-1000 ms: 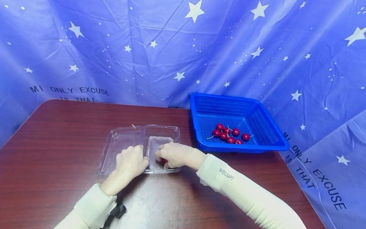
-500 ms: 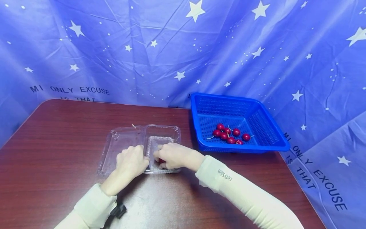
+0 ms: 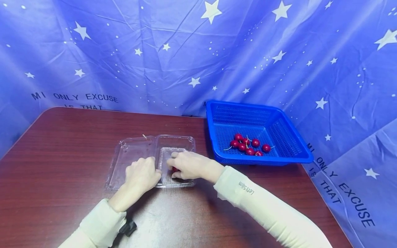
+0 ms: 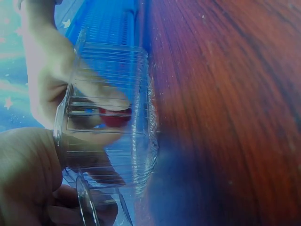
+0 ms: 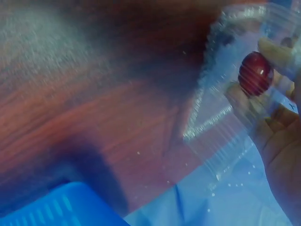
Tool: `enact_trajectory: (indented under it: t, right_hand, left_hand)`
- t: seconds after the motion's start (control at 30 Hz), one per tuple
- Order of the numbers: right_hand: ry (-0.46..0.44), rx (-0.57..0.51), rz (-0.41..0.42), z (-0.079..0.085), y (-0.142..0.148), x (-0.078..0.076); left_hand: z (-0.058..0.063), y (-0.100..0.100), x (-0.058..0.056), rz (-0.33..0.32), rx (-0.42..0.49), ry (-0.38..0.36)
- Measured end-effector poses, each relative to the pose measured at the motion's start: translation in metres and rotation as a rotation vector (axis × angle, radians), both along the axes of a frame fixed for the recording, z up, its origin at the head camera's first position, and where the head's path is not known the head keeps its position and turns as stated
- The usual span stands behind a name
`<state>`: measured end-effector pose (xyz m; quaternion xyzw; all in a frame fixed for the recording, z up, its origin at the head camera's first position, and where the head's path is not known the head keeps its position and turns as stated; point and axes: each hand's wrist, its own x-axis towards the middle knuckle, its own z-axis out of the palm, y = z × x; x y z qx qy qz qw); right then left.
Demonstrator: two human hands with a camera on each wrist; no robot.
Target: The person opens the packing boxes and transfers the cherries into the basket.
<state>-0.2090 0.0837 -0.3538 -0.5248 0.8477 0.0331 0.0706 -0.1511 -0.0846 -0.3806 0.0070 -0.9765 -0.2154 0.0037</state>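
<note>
A clear plastic clamshell box [image 3: 178, 140] lies open on the table, its lid [image 3: 131, 153] folded out to the left. My left hand [image 3: 141, 176] grips the box around the hinge edge between lid and base; its fingertips are partly hidden. Inside the base, my right hand [image 3: 193, 166] pinches one red cherry [image 5: 256, 74] between thumb and fingers. Through the ribbed wall in the left wrist view, the same cherry [image 4: 115, 117] shows low in the base, though whether it touches the bottom I cannot tell.
To the right at the back stands a blue plastic basket [image 3: 211, 132] with several cherries [image 3: 250, 151], some stemmed. The brown wooden table [image 3: 71, 165] meets a blue star-patterned curtain [image 3: 173, 34] behind. A small stem-like bit [image 3: 144, 136] lies at the lid's far edge.
My right hand, still holding the cherry, has shifted slightly left and away from me within the base. The left hand has kept its place on the box.
</note>
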Motion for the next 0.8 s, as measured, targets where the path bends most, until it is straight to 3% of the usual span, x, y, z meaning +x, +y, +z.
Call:
enact_trajectory:
  t: [0.8]
  right_hand:
    - [0.066,-0.201,-0.109,0.056,0.022,-0.027]
  left_hand:
    - [-0.001,0.0,-0.001,-0.008,0.002,-0.017]
